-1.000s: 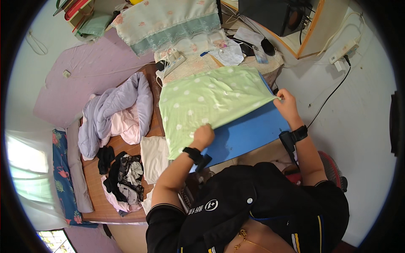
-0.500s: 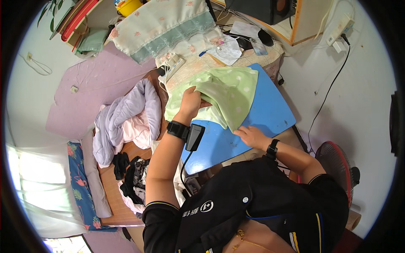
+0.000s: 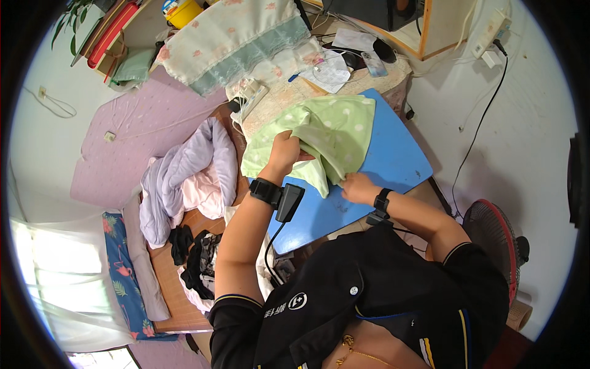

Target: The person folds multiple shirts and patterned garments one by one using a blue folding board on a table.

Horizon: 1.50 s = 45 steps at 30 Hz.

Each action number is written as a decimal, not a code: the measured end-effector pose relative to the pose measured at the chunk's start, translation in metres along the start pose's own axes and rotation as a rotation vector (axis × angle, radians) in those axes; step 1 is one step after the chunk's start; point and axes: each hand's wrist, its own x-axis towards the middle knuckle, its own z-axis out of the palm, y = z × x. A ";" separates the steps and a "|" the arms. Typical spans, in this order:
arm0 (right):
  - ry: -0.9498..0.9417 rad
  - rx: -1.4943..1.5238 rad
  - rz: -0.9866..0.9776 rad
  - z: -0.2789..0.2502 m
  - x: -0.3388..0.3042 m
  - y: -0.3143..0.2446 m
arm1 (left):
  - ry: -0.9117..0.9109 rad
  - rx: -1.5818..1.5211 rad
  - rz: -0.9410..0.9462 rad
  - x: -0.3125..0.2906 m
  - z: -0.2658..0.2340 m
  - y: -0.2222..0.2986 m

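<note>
A light green cloth with white dots (image 3: 344, 123) lies partly bunched over a blue tabletop (image 3: 393, 154). My left hand (image 3: 285, 152) is closed on a raised fold of it near its left middle. At the near corner, my right hand (image 3: 359, 187) pinches the cloth's edge, low over the blue surface. Between the two hands the cloth hangs in a loose fold with a paler underside showing. What the cloth is, a garment or a plain piece of fabric, I cannot make out. Both wrists wear black straps with devices.
Beyond the blue top, a cloth-covered table holds a power strip (image 3: 253, 103), papers (image 3: 329, 71) and a phone (image 3: 375, 64). A lilac quilt (image 3: 178, 172) and dark clothes (image 3: 200, 261) lie on the wooden surface at left. A fan (image 3: 491, 240) stands at right.
My right hand has moved slightly left and up with the near corner of the cloth. My left hand keeps its grip, shifted a little right and down.
</note>
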 end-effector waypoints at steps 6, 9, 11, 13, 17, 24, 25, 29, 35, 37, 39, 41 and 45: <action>-0.137 -0.025 0.038 0.007 0.016 -0.032 | 0.001 -0.044 -0.010 -0.003 -0.001 -0.006; -0.070 0.025 0.068 0.022 0.025 -0.036 | 0.023 -0.063 0.002 -0.004 0.000 -0.007; 0.030 0.044 0.068 0.038 0.031 -0.035 | 0.033 -0.085 0.014 -0.003 -0.006 -0.011; 0.073 0.146 0.125 0.044 0.035 -0.031 | 0.042 -0.106 0.028 -0.004 -0.012 -0.009; 0.009 0.205 0.024 0.008 0.032 -0.010 | 0.177 -0.057 0.124 -0.008 -0.054 -0.001; 0.376 0.126 -0.338 -0.155 0.063 0.012 | 0.522 0.055 0.489 -0.020 -0.125 0.062; 0.433 0.069 -0.362 -0.184 0.064 0.004 | 0.547 0.100 0.547 -0.027 -0.128 0.078; 0.697 -0.129 -0.500 -0.277 0.050 -0.033 | 0.495 0.135 0.754 -0.061 -0.128 0.138; 0.851 -0.295 -0.616 -0.321 0.031 -0.065 | 0.399 0.010 0.864 -0.120 -0.121 0.160; 0.842 -0.233 -0.637 -0.323 0.024 -0.069 | 0.377 0.009 0.820 -0.124 -0.121 0.153; 0.833 -0.001 -0.572 -0.315 0.019 -0.068 | 0.350 -0.001 0.745 -0.124 -0.120 0.144; 0.816 0.230 -0.500 -0.306 0.019 -0.062 | 0.321 -0.024 0.702 -0.117 -0.124 0.130; 0.751 0.672 -0.296 -0.290 0.016 -0.047 | 0.278 -0.035 0.583 -0.115 -0.124 0.110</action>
